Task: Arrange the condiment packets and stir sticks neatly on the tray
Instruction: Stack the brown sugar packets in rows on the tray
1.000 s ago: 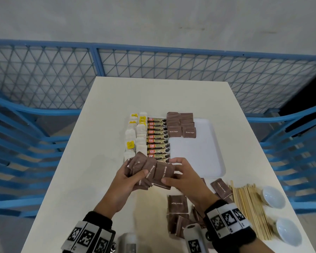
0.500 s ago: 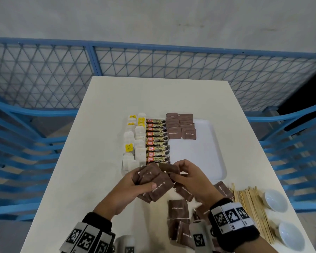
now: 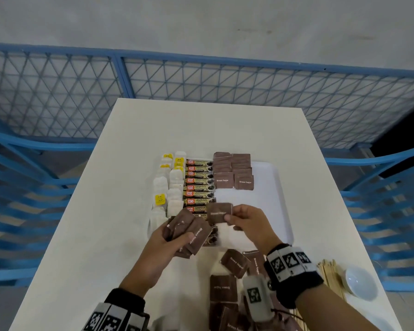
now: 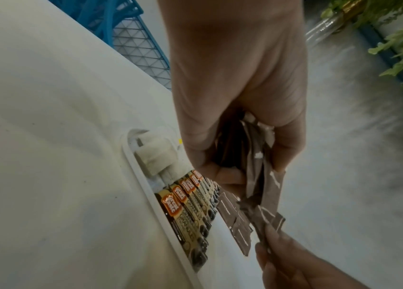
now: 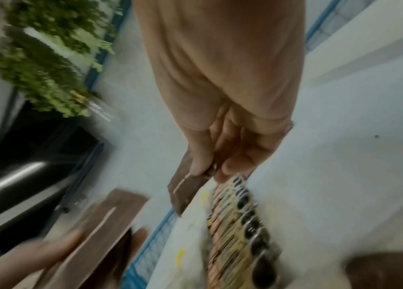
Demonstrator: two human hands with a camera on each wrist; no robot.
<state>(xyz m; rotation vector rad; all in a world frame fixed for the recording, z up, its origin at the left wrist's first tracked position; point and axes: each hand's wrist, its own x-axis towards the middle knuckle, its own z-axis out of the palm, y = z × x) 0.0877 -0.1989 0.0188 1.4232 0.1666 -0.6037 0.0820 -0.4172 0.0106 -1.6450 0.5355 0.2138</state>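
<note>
My left hand (image 3: 175,237) grips a fanned bunch of brown sugar packets (image 3: 191,231) just above the white tray's (image 3: 273,199) near left corner; the bunch (image 4: 257,176) shows edge-on in the left wrist view. My right hand (image 3: 244,218) pinches a single brown sugar packet (image 3: 219,212) by its right edge, held over the tray; that packet (image 5: 188,187) is blurred in the right wrist view. On the tray lie white tea bags (image 3: 170,187), a column of coffee granule sticks (image 3: 198,187) and two rows of brown sugar packets (image 3: 232,170). Wooden stir sticks (image 3: 330,275) lie on the table at right.
Several loose brown sugar packets (image 3: 225,283) lie on the white table (image 3: 81,235) near its front edge, partly under my right wrist. A small white bowl (image 3: 359,280) stands beside the stir sticks. Blue mesh fencing (image 3: 201,80) surrounds the table.
My right hand has pulled one brown packet out of the bunch and moved it right and away over the tray. The left hand keeps the rest of the bunch.
</note>
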